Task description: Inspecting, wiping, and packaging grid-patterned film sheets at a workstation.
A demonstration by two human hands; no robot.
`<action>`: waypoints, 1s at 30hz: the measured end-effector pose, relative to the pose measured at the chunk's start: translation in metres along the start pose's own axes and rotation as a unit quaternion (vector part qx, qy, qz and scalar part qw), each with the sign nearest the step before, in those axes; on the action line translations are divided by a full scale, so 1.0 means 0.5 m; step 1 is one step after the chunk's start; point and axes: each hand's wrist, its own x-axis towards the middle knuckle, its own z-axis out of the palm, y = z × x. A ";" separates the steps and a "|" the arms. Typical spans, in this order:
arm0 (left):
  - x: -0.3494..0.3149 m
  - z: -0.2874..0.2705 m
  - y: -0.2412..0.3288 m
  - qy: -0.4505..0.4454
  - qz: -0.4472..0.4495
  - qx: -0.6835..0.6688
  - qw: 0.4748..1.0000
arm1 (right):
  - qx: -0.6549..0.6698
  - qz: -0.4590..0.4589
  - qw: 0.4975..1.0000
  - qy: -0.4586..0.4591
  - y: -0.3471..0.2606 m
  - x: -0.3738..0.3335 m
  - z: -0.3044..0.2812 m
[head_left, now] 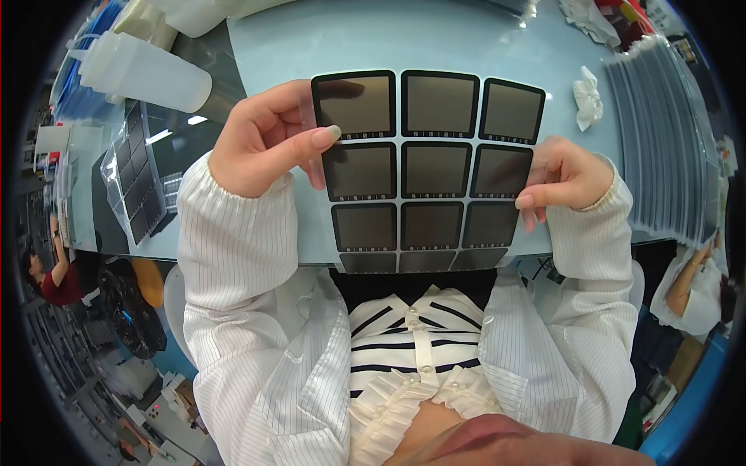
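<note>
Between my two hands I hold up a sheet of dark rectangular panels (434,169), laid out in rows of three with black borders and pale gaps. My left hand (264,144) grips its left edge, thumb on the front and fingers behind. At the right edge my right hand (571,177) pinches it the same way, with the fingertips partly hidden behind the sheet. The sheet is tilted, and its lowest row bends away near the table edge.
A translucent squeeze bottle (148,74) lies at the upper left. Below it rests a clear sleeve with dark panels (136,175). Stacked plastic-wrapped sheets (660,140) stand at the right, beside a crumpled tissue (588,99). Other people sit at both sides.
</note>
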 end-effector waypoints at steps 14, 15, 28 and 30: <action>-0.013 -0.009 0.021 0.021 0.015 0.050 0.998 | -0.022 0.014 1.000 0.014 0.015 -0.006 -0.004; -0.014 -0.012 0.019 0.011 0.023 0.058 0.998 | -0.024 0.013 1.000 0.014 0.016 -0.004 -0.003; -0.015 -0.007 0.029 0.034 0.026 0.113 0.993 | -0.033 0.055 0.998 0.013 0.007 0.002 -0.001; -0.016 -0.010 0.027 0.033 0.021 0.116 0.992 | -0.019 0.051 0.998 0.024 0.013 0.006 -0.001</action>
